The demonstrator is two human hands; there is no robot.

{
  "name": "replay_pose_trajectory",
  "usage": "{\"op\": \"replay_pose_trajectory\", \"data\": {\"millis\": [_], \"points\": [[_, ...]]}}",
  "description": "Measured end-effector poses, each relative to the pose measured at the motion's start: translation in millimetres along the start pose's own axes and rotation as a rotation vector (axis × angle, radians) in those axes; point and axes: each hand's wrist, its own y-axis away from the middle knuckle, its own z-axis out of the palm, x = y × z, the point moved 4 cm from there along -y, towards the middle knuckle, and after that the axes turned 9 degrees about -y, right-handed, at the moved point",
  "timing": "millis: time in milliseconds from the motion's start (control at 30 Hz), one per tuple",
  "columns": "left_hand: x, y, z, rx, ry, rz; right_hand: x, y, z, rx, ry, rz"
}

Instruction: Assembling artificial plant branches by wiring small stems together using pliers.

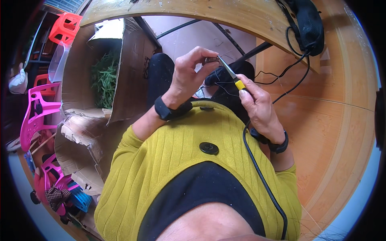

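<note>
My right hand [259, 102] is closed around a pointed metal tool [229, 69] with a yellow-and-black handle. Its narrow silver tip reaches up and left to the fingertips of my left hand [191, 68]. Those fingers are bent in a pinch on a small dark brownish piece [211, 60], too small to name. The tool's tip meets or nearly meets this piece. Both hands are held above my lap, in front of the table edge. Thin dark wire-like strands [225, 89] show below the hands, near my knees.
A wooden table [193, 10] spans the front, with a black mesh-covered object [307, 28] and cables at its right. An open cardboard box [78, 72] holding green sprigs [106, 76] stands at left. Pink chairs [38, 114] and a red stool [64, 28] lie beyond. A black cord [261, 176] crosses my chest.
</note>
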Motion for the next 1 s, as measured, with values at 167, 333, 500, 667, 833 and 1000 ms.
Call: {"op": "replay_pose_trajectory", "data": {"millis": [167, 333, 500, 667, 833, 1000], "points": [[16, 9, 7, 0.259, -0.477, 0.373, 3, 6, -2, -0.095, -0.504, 0.469], [5, 4, 6, 0.049, 0.293, -0.090, -10, 5, -8, -0.012, -0.101, 0.024], [-7, 1, 2, -0.301, 0.545, -0.210, -24, 6, -12, -0.015, 0.224, -0.134], [-10, 4, -3, -0.266, 0.340, -0.143, -22, 7, -12, -0.050, 0.291, -0.032], [9, 6, 1, 0.045, -0.410, 0.214, -16, 2, -6, -0.023, 0.267, -0.013], [9, 2, -2, 0.054, -0.432, 0.221, -15, -2, -7, 0.006, 0.146, -0.106]]}}
